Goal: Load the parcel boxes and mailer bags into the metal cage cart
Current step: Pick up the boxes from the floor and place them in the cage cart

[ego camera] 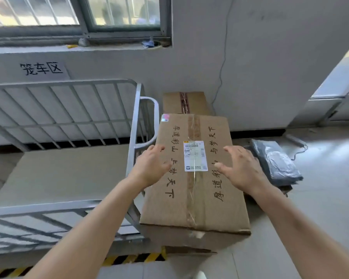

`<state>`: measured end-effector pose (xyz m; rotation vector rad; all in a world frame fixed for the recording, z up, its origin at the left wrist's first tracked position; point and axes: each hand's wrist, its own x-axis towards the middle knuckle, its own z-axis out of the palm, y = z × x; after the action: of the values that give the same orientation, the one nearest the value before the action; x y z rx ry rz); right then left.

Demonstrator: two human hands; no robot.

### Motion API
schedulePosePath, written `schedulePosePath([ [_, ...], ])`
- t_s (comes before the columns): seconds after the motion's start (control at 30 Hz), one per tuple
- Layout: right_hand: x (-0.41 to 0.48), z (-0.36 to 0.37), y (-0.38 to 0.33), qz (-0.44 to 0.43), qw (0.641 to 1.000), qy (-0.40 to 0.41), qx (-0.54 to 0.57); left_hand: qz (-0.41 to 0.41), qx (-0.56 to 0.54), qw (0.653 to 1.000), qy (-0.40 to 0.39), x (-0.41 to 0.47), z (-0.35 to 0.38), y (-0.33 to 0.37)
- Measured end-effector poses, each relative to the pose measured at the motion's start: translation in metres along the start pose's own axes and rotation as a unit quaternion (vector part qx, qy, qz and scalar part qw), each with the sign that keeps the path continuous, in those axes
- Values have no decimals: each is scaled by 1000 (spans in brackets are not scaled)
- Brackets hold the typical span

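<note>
Your left hand [151, 166] and right hand [242, 168] hover spread open over the large taped box [197, 200], holding nothing. The box stands just beside the cage cart [136, 109]; it looks stiff, bulky and probably heavy, so grip low on its long sides. Soft mailer bags [276, 162] lie farther right.

We see a large cardboard box [195, 188] lying flat, taped along its middle, white label up. A second box [186, 102] lies just beyond it at 12 o'clock against the wall. Grey mailer bags [276, 162] lie stacked at 3 o'clock, and the grey metal cage cart [69, 109] stands just beside it at 9 o'clock.
</note>
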<state>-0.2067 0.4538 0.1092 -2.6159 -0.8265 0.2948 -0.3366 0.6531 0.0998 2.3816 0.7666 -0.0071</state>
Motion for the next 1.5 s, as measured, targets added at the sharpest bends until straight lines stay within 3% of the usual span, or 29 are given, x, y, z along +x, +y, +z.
schedulePosePath([
  [0.17, 18, 10, 31, 74, 997, -12, 5, -37, 12, 999, -27, 42, 33, 6],
  [0.4, 58, 45, 50, 166, 981, -87, 43, -158, 34, 986, -51, 78, 51, -11],
  [0.57, 88, 60, 52, 237, 956, -125, 122, -258, -21, 964, -59, 100, 60, -13],
  [0.7, 103, 73, 48, 308, 931, -88, 175, -309, -33, 950, -35, 114, 62, -12],
  [0.87, 110, 81, 35, 375, 913, -47, 152, -350, -48, 935, -14, 119, 70, -7],
  [1.23, 84, 11, 7, 410, 902, 50, 127, -246, -49, 968, 7, 110, 18, 34],
  [1.5, 7, -67, -81, 376, 895, 194, 142, -123, -127, 983, 59, 58, -77, 53],
])
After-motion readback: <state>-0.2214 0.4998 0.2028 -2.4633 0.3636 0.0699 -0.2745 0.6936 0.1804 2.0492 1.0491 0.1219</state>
